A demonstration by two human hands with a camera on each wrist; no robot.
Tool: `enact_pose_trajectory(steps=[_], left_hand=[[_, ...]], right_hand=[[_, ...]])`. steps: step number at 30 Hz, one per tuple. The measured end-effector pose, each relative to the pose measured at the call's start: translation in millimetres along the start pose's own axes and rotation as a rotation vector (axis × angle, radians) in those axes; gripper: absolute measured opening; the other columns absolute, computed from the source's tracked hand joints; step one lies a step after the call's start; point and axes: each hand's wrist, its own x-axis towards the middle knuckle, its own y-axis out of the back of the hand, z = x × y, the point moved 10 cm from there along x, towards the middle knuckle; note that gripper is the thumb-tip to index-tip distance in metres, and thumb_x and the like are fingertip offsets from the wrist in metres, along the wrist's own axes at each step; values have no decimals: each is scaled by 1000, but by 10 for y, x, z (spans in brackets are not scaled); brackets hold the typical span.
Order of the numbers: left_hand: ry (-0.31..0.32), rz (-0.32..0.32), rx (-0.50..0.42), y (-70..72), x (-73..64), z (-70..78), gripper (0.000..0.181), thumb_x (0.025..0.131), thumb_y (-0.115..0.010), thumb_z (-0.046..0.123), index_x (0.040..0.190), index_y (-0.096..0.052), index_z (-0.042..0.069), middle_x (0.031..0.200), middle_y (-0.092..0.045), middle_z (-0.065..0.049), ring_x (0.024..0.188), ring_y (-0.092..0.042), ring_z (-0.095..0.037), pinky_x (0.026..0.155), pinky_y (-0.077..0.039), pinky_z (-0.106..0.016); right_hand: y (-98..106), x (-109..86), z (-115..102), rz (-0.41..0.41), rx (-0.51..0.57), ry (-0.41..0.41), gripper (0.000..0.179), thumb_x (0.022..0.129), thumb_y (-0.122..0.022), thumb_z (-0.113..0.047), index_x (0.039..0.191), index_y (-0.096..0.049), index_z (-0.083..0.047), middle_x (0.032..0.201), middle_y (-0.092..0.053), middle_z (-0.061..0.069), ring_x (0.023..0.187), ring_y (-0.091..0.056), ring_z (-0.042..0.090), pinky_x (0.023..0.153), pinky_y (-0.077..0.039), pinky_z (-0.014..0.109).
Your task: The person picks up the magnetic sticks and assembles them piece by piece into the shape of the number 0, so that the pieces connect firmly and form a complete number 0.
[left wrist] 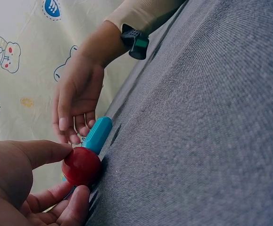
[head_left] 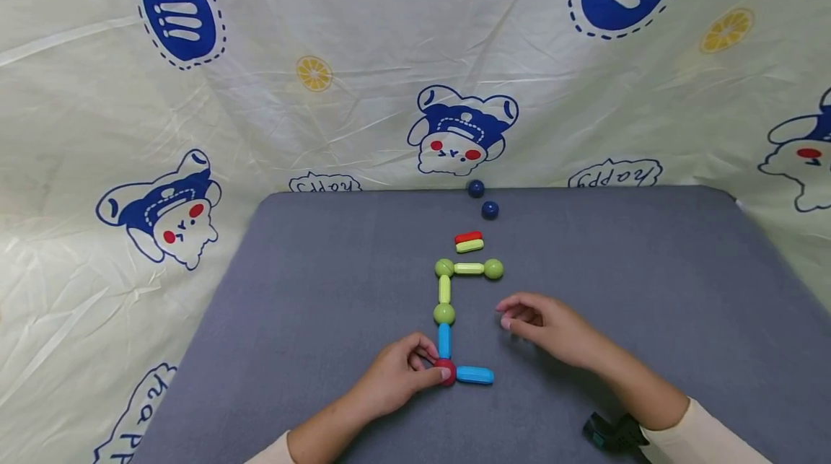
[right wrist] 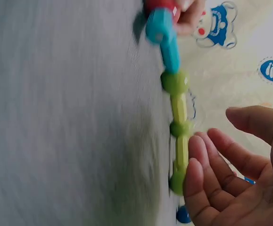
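My left hand [head_left: 399, 374] pinches a red ball [left wrist: 81, 166] between thumb and fingers, low over the grey table. From that ball one blue rod [head_left: 475, 375] points right and another blue rod [head_left: 444, 340] runs away from me. The far rod meets a green ball [head_left: 444, 314]. Beyond it a yellow-green rod [head_left: 444, 289] leads to a corner green ball [head_left: 444, 268], then a second yellow-green rod [head_left: 469, 269] goes right to an end green ball [head_left: 493, 269]. To the right of this chain my right hand [head_left: 548, 327] hovers with loosely bent fingers, holding nothing.
Past the chain lie a loose red rod [head_left: 469, 237] and a yellow-green rod [head_left: 470, 246] side by side. Two dark blue balls [head_left: 490, 210] sit near the far edge of the grey table [head_left: 324, 269]. A printed cloth [head_left: 370, 125] hangs behind it.
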Motion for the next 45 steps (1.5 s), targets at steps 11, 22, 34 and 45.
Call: enact_pose_trajectory(steps=[11,22,34,45], left_hand=[[5,-11,-15,0,-10,-21,28,87,-79,31,103,-64,13,74,-60,1,62,-49,-8,55,-39,-21],[19,-14,-21,-3,-10,-18,26,87,-78,30,102,-65,14,77,-61,1,63,-49,-9,55,-39,-21],[23,-14,-30,-1,-8,-22,26,87,-79,29,101,-65,13,73,-57,2,61,-48,-9,54,-37,-21],[15,-5,-29,-1,-4,-16,27,86,-79,30,101,-65,13,74,-59,2,61,-48,-8,54,-38,-21]], right_hand=[[436,308,123,179,-107,24,35,98,-67,-19,129,-63,-3,122,-66,16,101,-64,19,86,-55,32],[671,690,242,230,-146,-21,45,101,-63,-21,139,-55,0,137,-53,23,118,-60,37,102,-49,56],[847,1195,423,257,-102,-116,50,101,-63,-24,145,-50,-4,144,-49,21,128,-54,38,101,-47,54],[945,1490,516,269,-80,-185,49,101,-62,-23,147,-49,-11,149,-46,22,131,-52,40,102,-48,55]])
